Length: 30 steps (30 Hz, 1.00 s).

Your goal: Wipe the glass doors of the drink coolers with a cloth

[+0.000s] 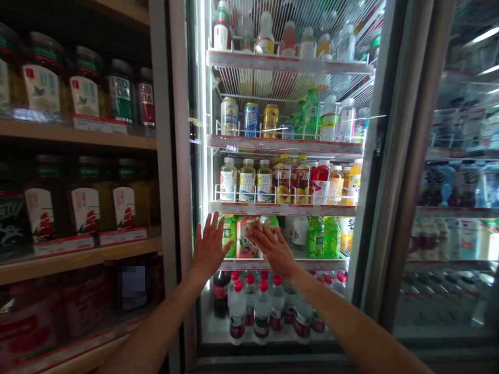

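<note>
I face an open drinks fridge with wire shelves of bottles and cans. My left hand (209, 244) is raised with fingers spread, flat and holding nothing, at the left end of the third shelf beside a green bottle (230, 236). My right hand (272, 248) reaches to the same shelf, its fingers closed around the top of a pink-labelled bottle (244, 244). Behind it stand more green bottles (315, 237). Below, red-capped water bottles (262, 311) fill the bottom shelf.
The open glass door (444, 171) hangs at the right, showing reflected drinks. The fridge frame (167, 171) stands left of my hands. Wooden shelves (78, 132) at the left carry large jars and bottles. Upper fridge shelves (288, 145) hold cans and juice bottles.
</note>
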Each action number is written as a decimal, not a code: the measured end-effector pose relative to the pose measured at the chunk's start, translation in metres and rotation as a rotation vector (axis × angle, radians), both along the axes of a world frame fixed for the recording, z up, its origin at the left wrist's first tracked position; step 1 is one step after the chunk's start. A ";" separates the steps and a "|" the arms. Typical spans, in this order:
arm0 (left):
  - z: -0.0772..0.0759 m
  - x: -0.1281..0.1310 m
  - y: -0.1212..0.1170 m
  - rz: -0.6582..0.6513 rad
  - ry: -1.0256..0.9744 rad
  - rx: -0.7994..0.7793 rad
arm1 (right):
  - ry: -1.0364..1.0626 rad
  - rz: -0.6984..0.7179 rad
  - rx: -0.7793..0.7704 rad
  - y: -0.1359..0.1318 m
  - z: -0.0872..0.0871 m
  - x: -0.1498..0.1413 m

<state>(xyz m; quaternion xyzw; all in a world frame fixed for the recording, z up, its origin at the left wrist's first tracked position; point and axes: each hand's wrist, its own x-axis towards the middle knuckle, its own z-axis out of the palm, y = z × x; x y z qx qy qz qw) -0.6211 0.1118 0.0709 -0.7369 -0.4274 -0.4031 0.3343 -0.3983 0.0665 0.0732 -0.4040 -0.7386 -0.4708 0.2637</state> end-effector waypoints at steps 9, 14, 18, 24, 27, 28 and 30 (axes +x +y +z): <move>-0.007 -0.025 0.004 0.032 -0.013 0.017 | 0.127 -0.004 0.028 0.012 0.004 -0.027; -0.004 -0.053 0.007 0.054 -0.015 0.000 | 0.065 0.035 0.003 0.014 0.002 -0.045; -0.001 -0.070 0.004 0.067 0.012 0.010 | 0.255 -0.012 0.081 0.026 0.021 -0.063; -0.004 -0.087 0.001 0.081 0.056 0.001 | 0.005 0.109 -0.003 0.029 0.007 -0.092; -0.005 -0.097 0.003 0.077 0.048 0.012 | 0.174 0.053 0.040 0.037 0.031 -0.109; -0.005 -0.100 0.004 0.072 0.045 0.024 | 0.213 0.038 0.041 0.039 0.037 -0.116; -0.004 -0.106 0.005 0.062 0.039 0.057 | 0.188 0.049 0.022 0.041 0.036 -0.128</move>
